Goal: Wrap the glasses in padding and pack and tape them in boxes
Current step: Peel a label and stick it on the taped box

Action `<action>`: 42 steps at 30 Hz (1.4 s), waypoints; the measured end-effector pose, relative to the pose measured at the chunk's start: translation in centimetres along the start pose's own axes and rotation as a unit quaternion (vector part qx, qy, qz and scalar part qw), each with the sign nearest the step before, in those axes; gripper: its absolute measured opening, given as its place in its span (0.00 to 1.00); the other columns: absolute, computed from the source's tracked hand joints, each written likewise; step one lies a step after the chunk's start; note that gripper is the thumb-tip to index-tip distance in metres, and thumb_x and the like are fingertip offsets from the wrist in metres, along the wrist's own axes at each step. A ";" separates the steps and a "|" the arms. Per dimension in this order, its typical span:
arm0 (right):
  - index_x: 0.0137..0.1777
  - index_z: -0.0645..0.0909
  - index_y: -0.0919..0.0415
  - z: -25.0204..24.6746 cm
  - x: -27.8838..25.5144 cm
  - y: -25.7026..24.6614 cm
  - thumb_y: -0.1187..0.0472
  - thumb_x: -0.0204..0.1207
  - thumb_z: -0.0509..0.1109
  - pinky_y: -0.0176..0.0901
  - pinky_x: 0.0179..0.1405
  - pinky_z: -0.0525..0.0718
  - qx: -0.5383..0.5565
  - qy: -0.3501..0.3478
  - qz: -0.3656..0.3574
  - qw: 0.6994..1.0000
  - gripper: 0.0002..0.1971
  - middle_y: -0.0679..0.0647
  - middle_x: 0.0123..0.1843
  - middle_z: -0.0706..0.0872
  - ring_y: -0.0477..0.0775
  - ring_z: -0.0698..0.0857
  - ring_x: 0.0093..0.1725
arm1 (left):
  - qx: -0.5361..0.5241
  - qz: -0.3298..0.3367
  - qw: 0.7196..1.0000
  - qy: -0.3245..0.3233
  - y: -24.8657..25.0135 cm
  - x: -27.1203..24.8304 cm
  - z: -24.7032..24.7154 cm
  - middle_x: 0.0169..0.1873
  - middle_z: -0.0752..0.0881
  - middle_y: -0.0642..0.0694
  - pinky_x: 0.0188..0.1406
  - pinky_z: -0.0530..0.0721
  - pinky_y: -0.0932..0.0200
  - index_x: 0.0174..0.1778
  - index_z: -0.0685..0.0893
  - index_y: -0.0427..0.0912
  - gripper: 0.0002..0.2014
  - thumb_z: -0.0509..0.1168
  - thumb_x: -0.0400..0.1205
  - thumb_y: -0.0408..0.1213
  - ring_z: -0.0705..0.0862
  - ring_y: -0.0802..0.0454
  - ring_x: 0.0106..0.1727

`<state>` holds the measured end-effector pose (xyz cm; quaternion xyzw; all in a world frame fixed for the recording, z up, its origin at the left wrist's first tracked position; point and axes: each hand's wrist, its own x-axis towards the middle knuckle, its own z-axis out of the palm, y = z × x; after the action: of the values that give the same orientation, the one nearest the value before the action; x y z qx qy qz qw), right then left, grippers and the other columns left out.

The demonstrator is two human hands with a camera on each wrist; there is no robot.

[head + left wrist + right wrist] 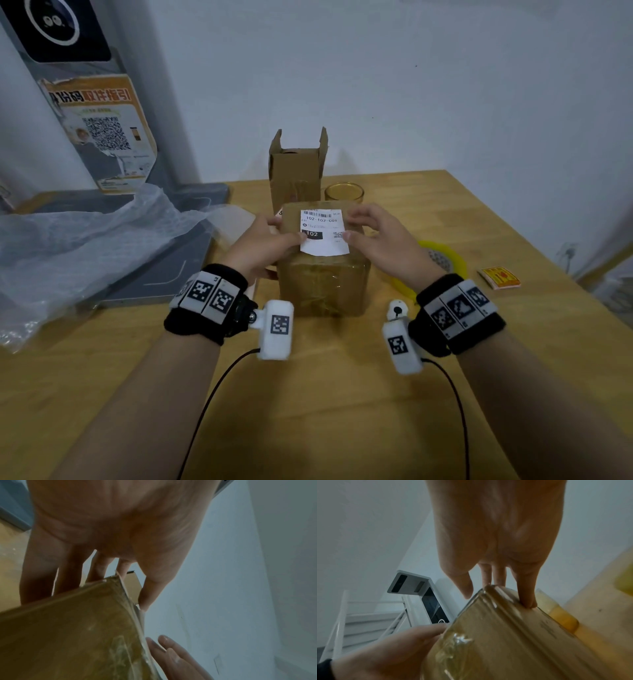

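A brown cardboard box (pixel 323 284) wrapped in clear tape stands at the middle of the wooden table (pixel 308 394). A white shipping label (pixel 323 233) lies on its top, its near edge hanging over the front. My left hand (pixel 272 238) sits at the box's left side, fingers straight down that side, thumb on the label. My right hand (pixel 368 229) rests flat on the right of the box's top, thumb at the label's right edge. The wrist views show the box (pixel 77 635) (pixel 505 642) up close. An empty glass (pixel 343 192) stands behind it.
Behind the taped box stands a tall open carton (pixel 296 171) with its flaps up. A yellow tape roll (pixel 442 263) lies right of the box, and an orange sticker (pixel 500 277) further right. Bubble wrap (pixel 85 240) is heaped at the left over a grey machine base (pixel 164 270).
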<state>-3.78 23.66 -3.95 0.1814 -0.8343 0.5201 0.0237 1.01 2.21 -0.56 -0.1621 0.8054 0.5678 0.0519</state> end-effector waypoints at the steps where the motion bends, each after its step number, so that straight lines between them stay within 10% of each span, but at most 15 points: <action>1: 0.67 0.80 0.49 0.2 -0.7 0.0 0.57 0.83 0.76 0.45 0.72 0.81 -0.002 0.002 0.009 1.000 0.15 0.39 0.67 0.84 0.38 0.80 0.73 | -0.004 0.001 1.000 0.002 -0.3 -0.5 0.1 0.58 0.84 0.49 0.37 0.86 0.51 0.78 0.67 0.53 0.32 0.76 0.81 0.47 0.85 0.52 0.53; 8: 0.64 0.81 0.45 -0.5 -6.1 -0.9 0.56 0.82 0.75 0.51 0.63 0.86 -0.020 0.001 -0.020 1.000 0.13 0.34 0.65 0.87 0.32 0.82 0.68 | 0.035 0.015 0.999 0.006 -2.5 -3.5 0.3 0.53 0.83 0.51 0.39 0.82 0.53 0.73 0.66 0.54 0.31 0.76 0.81 0.50 0.85 0.52 0.51; 12: 0.66 0.81 0.44 -1.0 -8.5 -2.3 0.53 0.83 0.74 0.38 0.42 0.82 -0.083 -0.036 -0.040 0.995 0.13 0.32 0.58 0.86 0.37 0.85 0.41 | 0.089 0.022 0.996 0.003 -3.2 -5.3 0.6 0.53 0.82 0.55 0.54 0.88 0.46 0.69 0.62 0.55 0.35 0.77 0.77 0.59 0.86 0.51 0.54; 19: 0.76 0.77 0.35 -1.5 -9.0 -3.9 0.41 0.89 0.60 0.49 0.79 0.65 -0.187 -0.184 -0.077 0.962 0.17 0.40 0.77 0.67 0.42 0.56 0.85 | 0.105 -0.019 0.994 -0.024 -2.9 -5.7 0.2 0.64 0.82 0.49 0.54 0.89 0.40 0.76 0.63 0.54 0.40 0.77 0.75 0.60 0.85 0.45 0.61; 22: 0.74 0.74 0.31 -1.7 -7.2 -3.8 0.30 0.87 0.50 0.65 0.84 0.62 -0.199 -0.212 -0.060 0.955 0.22 0.39 0.78 0.70 0.46 0.58 0.85 | 0.086 -0.044 0.994 -0.053 -2.3 -5.3 -0.4 0.66 0.82 0.48 0.48 0.89 0.41 0.81 0.63 0.51 0.42 0.79 0.76 0.56 0.84 0.45 0.62; 26: 0.75 0.74 0.36 -1.9 -5.1 -3.4 0.32 0.89 0.46 0.61 0.84 0.61 -0.195 -0.211 -0.049 0.956 0.24 0.22 0.68 0.71 0.41 0.63 0.79 | 0.096 0.006 0.995 -0.032 -1.9 -4.0 -0.6 0.66 0.81 0.48 0.58 0.89 0.36 0.78 0.64 0.57 0.43 0.82 0.73 0.53 0.85 0.44 0.62; 30: 0.78 0.73 0.34 -1.4 -3.8 -2.6 0.26 0.84 0.43 0.63 0.85 0.60 -0.200 -0.192 -0.049 0.960 0.30 0.31 0.75 0.71 0.44 0.61 0.82 | 0.104 0.095 0.990 -0.017 -2.1 -3.3 -0.6 0.67 0.80 0.51 0.60 0.89 0.42 0.60 0.79 0.64 0.21 0.81 0.76 0.47 0.83 0.43 0.66; 35: 0.73 0.73 0.38 -1.1 -3.5 -2.3 0.34 0.90 0.49 0.65 0.84 0.61 -0.182 -0.175 -0.037 0.967 0.20 0.38 0.77 0.72 0.45 0.60 0.83 | 0.151 0.155 0.975 -0.058 -1.9 -3.3 -0.8 0.64 0.79 0.59 0.49 0.78 0.72 0.52 0.93 0.59 0.07 0.75 0.83 0.42 0.77 0.56 0.69; 39: 0.74 0.73 0.38 -1.0 -3.6 -1.9 0.35 0.91 0.49 0.64 0.84 0.61 -0.177 -0.164 -0.023 0.970 0.20 0.39 0.77 0.69 0.45 0.61 0.83 | 0.267 0.142 0.951 -0.062 -1.3 -3.0 -1.0 0.85 0.65 0.52 0.83 0.62 0.47 0.59 0.84 0.78 0.12 0.72 0.82 0.55 0.62 0.46 0.86; 42: 0.73 0.74 0.33 -0.9 -3.7 -1.4 0.29 0.87 0.42 0.65 0.85 0.56 -0.185 -0.137 -0.031 0.973 0.26 0.39 0.79 0.71 0.45 0.60 0.84 | 0.233 0.133 0.961 -0.070 -1.4 -2.7 -1.0 0.84 0.65 0.51 0.76 0.65 0.52 0.69 0.81 0.76 0.19 0.72 0.82 0.57 0.64 0.46 0.85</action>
<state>-0.01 24.91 -3.16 0.2693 -0.9054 0.3256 -0.0414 4.15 1.37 -0.73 0.0030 0.9238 0.3766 0.0683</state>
